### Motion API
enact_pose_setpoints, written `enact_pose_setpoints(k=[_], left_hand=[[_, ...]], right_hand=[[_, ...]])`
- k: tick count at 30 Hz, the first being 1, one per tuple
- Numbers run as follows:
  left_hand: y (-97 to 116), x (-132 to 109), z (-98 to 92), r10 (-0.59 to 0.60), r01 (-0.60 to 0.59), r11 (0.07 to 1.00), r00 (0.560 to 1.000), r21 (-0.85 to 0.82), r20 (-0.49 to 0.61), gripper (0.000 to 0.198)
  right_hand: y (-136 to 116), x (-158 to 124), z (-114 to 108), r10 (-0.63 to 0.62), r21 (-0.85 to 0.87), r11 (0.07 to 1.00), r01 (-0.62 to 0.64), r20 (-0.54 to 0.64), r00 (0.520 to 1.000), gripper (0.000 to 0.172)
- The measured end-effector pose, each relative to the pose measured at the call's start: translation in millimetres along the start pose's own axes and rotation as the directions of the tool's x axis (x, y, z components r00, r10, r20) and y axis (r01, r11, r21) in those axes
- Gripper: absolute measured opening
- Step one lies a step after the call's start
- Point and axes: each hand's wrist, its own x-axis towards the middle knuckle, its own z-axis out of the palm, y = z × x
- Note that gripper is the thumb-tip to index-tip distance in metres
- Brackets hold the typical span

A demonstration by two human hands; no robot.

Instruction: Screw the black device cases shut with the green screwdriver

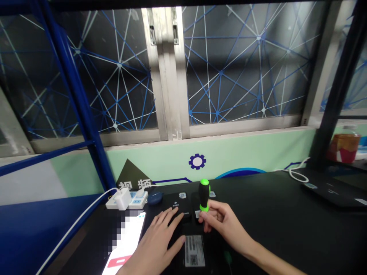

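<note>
We pinch a black-and-lime plastic screwdriver (204,194), upright, btw thumb & fingers of our R hand (222,221), centre-right of frame. Our L hand (155,244), lower centre, has fingers spread, resting on a flat black box w/ white label (210,244). Long phone w/ pixelated screen (126,236) lies lower left, just below white power strip (137,199).

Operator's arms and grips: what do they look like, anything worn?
Bare human hands: the left grip and the right grip show no gloves, rings or tape. The right forearm is bare to the frame edge, with no sleeve, watch or band. No cables on either.
</note>
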Motion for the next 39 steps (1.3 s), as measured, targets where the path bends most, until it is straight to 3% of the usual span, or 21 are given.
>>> enact_pose_setpoints(k=[8, 15, 28, 39], left_hand=[[2.1, 0.7, -1.9, -0.011, 0.011, 1.000, 1.000, -0.011, 0.010, 0.051], [1.6, 0.0, -2.9, 0.004, -0.004, 1.000, 1.000, -0.005, 0.021, 0.050], [5.9, 0.1, -8.9, -0.009, 0.009, 1.000, 0.998, -0.008, 0.059, 0.050], [2.4, 0.5, -2.3, 0.012, -0.012, 1.000, 0.999, 0.014, 0.031, 0.048]], right_hand=[[-10.2, -1.7, -1.0, -0.081, -0.038, 0.996, 0.081, 0.014, 0.997, 0.045], [-2.3, -1.3, 0.1, -0.014, 0.003, 1.000, 0.014, -0.014, 1.000, 0.036], [-8.7, -2.7, -0.2, -0.078, -0.039, 0.996, 0.077, -0.022, 0.997, 0.033], [-4.0, 1.6, -2.1, -0.032, 0.001, 0.999, 0.032, -0.030, 0.999, 0.032]])
